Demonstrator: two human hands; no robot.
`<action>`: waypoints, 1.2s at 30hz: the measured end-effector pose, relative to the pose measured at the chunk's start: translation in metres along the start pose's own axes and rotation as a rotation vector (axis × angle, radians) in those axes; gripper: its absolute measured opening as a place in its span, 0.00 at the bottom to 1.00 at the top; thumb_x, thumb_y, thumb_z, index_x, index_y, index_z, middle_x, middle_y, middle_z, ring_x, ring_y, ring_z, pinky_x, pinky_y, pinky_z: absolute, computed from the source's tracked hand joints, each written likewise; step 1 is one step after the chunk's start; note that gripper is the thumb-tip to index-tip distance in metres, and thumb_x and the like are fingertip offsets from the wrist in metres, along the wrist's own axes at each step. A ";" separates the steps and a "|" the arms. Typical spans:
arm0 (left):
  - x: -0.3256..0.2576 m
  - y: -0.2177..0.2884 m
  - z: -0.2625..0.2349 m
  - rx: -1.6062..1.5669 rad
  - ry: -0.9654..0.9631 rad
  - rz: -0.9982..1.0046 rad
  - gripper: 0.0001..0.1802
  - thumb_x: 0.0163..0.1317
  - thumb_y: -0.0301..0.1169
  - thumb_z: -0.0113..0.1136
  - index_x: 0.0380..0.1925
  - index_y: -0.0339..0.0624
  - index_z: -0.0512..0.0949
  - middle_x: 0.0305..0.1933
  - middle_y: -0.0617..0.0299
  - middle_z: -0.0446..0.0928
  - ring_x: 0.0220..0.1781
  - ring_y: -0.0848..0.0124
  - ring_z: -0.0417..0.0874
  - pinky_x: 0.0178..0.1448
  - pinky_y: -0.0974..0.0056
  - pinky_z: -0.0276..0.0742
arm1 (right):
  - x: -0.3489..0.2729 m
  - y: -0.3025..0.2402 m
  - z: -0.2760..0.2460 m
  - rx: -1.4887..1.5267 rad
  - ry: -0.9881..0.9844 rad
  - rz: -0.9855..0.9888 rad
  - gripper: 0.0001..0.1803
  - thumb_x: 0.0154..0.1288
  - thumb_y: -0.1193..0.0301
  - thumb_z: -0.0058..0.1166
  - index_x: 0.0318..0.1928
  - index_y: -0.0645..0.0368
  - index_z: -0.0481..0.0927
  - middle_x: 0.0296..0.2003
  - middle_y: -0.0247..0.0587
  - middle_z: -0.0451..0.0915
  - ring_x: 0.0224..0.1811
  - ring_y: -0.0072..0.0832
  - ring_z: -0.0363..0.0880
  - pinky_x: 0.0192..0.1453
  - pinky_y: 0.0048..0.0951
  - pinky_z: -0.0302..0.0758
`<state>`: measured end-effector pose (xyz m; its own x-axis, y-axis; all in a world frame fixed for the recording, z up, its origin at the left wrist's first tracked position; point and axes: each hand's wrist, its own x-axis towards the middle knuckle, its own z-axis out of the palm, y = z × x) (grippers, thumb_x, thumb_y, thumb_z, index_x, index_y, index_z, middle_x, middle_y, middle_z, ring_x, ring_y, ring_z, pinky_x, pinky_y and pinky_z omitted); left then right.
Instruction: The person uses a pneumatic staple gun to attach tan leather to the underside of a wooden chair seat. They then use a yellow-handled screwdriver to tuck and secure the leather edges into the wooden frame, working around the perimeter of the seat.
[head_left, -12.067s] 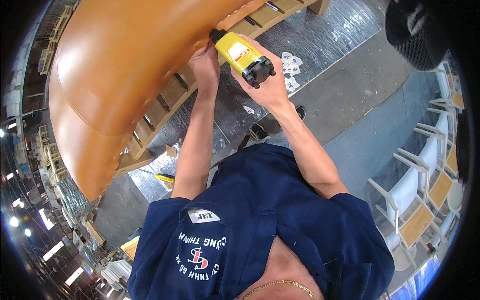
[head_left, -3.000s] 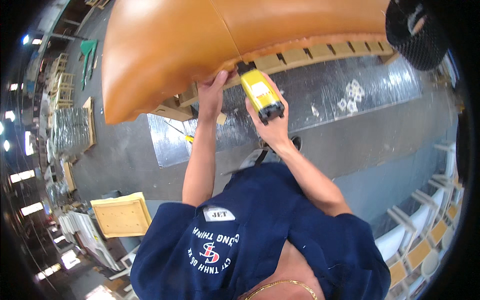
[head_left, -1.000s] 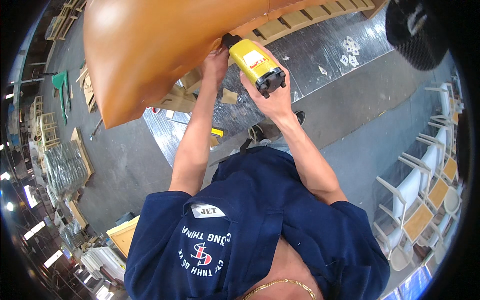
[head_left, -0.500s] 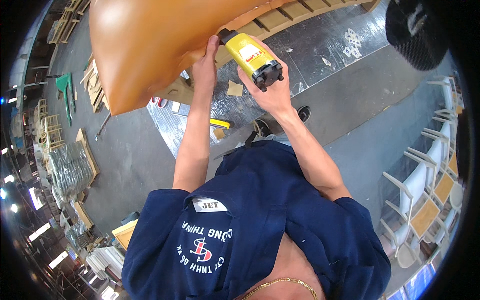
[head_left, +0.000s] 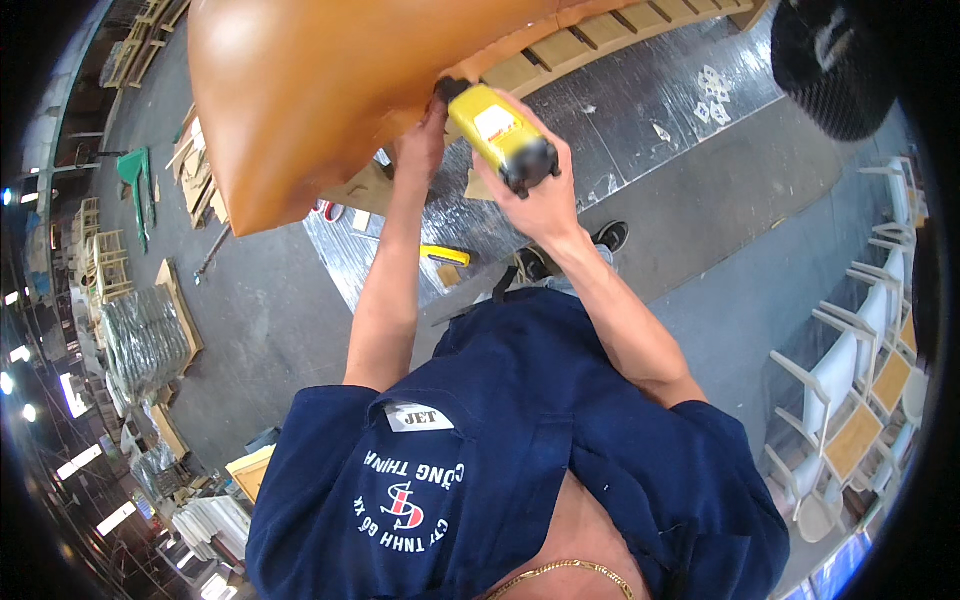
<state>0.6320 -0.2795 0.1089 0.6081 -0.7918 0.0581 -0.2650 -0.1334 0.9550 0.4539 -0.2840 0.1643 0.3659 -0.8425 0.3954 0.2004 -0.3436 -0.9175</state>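
A yellow and black staple gun (head_left: 497,122) is gripped in my right hand (head_left: 548,195), its black nose against the edge of a tan leather cover (head_left: 300,95). Close beside that nose, my left hand (head_left: 420,148) has its fingers closed on the leather's edge; the fingertips are partly hidden. Leather bulges over the left part of a piece with a slatted wooden frame (head_left: 590,40), which shows bare to the right.
Plastic-covered sheeting (head_left: 650,125) lies under the frame. On it are a yellow-handled tool (head_left: 445,255) and something with red loops (head_left: 332,211). White chairs (head_left: 830,385) stand at right, a green dustpan (head_left: 132,170) at far left, and a wrapped stack (head_left: 148,330) below it.
The staple gun's nose and my left fingers have come closer together at the leather's edge. My left thumb, upright before, is now lower. The whole view has shifted slightly.
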 end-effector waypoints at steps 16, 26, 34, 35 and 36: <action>-0.019 -0.001 -0.020 0.041 0.067 0.111 0.18 0.74 0.39 0.56 0.50 0.35 0.82 0.50 0.57 0.85 0.54 0.69 0.83 0.62 0.63 0.74 | -0.009 -0.010 0.011 0.026 -0.027 0.027 0.32 0.58 0.79 0.64 0.64 0.70 0.71 0.52 0.45 0.82 0.54 0.23 0.79 0.62 0.28 0.74; -0.017 -0.005 -0.025 0.248 0.090 0.092 0.19 0.71 0.39 0.57 0.53 0.38 0.81 0.49 0.54 0.85 0.53 0.62 0.84 0.59 0.60 0.76 | -0.008 -0.006 0.021 0.059 -0.028 0.049 0.31 0.58 0.80 0.62 0.63 0.68 0.72 0.53 0.45 0.81 0.55 0.26 0.79 0.63 0.28 0.73; -0.021 -0.009 -0.016 -0.414 0.085 -0.165 0.15 0.71 0.32 0.57 0.51 0.32 0.79 0.49 0.57 0.84 0.50 0.68 0.83 0.55 0.61 0.77 | -0.013 -0.007 0.029 0.059 -0.032 0.001 0.32 0.58 0.81 0.62 0.64 0.67 0.71 0.52 0.44 0.82 0.55 0.23 0.79 0.63 0.28 0.72; -0.018 -0.015 -0.018 -0.528 0.077 -0.178 0.15 0.71 0.32 0.57 0.51 0.32 0.79 0.49 0.58 0.84 0.51 0.69 0.83 0.55 0.61 0.77 | -0.012 -0.008 0.028 0.066 -0.049 0.034 0.31 0.58 0.81 0.62 0.64 0.67 0.71 0.52 0.44 0.82 0.55 0.23 0.79 0.63 0.28 0.72; -0.020 -0.019 -0.024 -0.323 0.029 -0.101 0.15 0.71 0.32 0.57 0.51 0.32 0.78 0.50 0.58 0.83 0.51 0.69 0.82 0.55 0.61 0.77 | -0.012 -0.009 0.027 0.074 -0.066 0.066 0.31 0.58 0.81 0.62 0.64 0.67 0.71 0.52 0.44 0.82 0.55 0.23 0.78 0.63 0.28 0.72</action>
<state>0.6427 -0.2470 0.0962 0.6414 -0.7663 -0.0380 0.0459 -0.0111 0.9989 0.4722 -0.2591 0.1692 0.4395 -0.8321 0.3382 0.2394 -0.2544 -0.9370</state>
